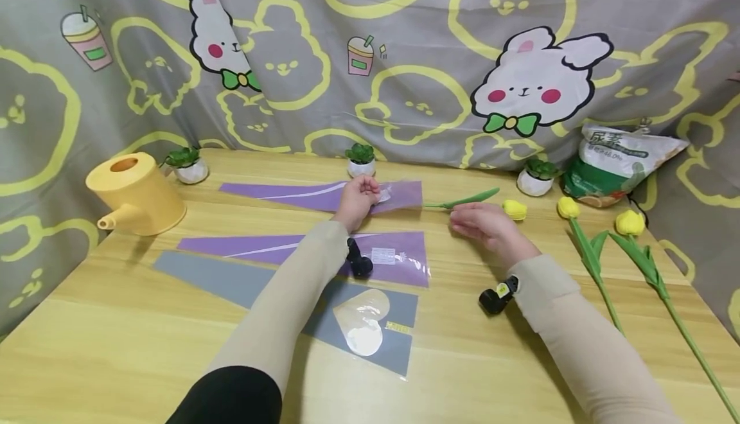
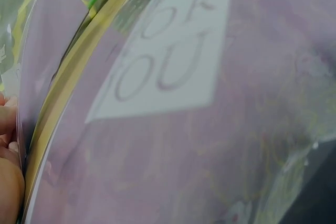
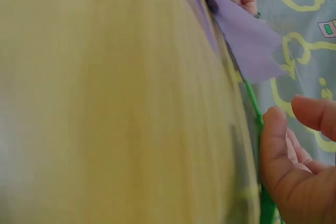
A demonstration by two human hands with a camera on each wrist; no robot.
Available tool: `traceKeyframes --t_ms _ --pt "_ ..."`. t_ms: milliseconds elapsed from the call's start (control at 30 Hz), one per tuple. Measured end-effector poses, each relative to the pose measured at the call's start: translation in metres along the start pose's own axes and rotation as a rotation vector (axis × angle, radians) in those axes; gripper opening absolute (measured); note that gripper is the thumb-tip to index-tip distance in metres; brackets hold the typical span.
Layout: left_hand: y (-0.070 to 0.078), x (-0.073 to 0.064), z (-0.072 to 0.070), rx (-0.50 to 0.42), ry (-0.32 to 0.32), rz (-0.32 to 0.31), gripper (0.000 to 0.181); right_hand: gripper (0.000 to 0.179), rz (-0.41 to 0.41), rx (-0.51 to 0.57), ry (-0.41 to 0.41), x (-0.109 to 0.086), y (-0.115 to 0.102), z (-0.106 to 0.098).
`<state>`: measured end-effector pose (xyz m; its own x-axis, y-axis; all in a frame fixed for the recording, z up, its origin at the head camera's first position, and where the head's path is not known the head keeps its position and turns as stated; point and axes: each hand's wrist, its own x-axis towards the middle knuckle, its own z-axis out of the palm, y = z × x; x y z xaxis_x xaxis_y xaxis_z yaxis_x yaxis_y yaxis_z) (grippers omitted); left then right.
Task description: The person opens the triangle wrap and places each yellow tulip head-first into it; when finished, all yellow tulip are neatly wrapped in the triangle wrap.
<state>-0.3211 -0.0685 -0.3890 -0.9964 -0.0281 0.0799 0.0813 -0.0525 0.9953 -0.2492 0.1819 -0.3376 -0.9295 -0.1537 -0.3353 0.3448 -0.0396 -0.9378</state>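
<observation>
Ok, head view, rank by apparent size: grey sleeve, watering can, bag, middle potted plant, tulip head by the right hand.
Grey sleeve
Watering can and bag: too alike to rank
Middle potted plant
Tulip head

beige sleeves (image 1: 584,340), the left's upper part (image 1: 234,398) black; black wrist cameras (image 1: 362,266), perhaps a yellow sticker (image 1: 502,290)

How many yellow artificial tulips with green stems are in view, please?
3: one yellow tulip lies by the person's right hand, which covers part of it; a second tulip and a third tulip lie farther right, side by side. No others show.
</observation>
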Motion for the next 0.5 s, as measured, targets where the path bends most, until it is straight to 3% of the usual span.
traceKeyframes --t_ms 133,400,500 --pt "0.002 -0.002 0.0 0.006 -0.024 -0.009 0.026 0.032 -0.064 -0.041 0.048 -0.005 -0.007 -0.008" --pt "0.002 -0.004 -0.002 -0.008 -0.01 0.009 0.026 0.012 -0.287 0.028 0.157 0.001 -0.02 -0.02" --pt "0.002 -0.004 -0.002 -0.001 -0.014 0.014 0.026 0.012 -0.325 -0.121 0.213 0.005 -0.021 -0.027"
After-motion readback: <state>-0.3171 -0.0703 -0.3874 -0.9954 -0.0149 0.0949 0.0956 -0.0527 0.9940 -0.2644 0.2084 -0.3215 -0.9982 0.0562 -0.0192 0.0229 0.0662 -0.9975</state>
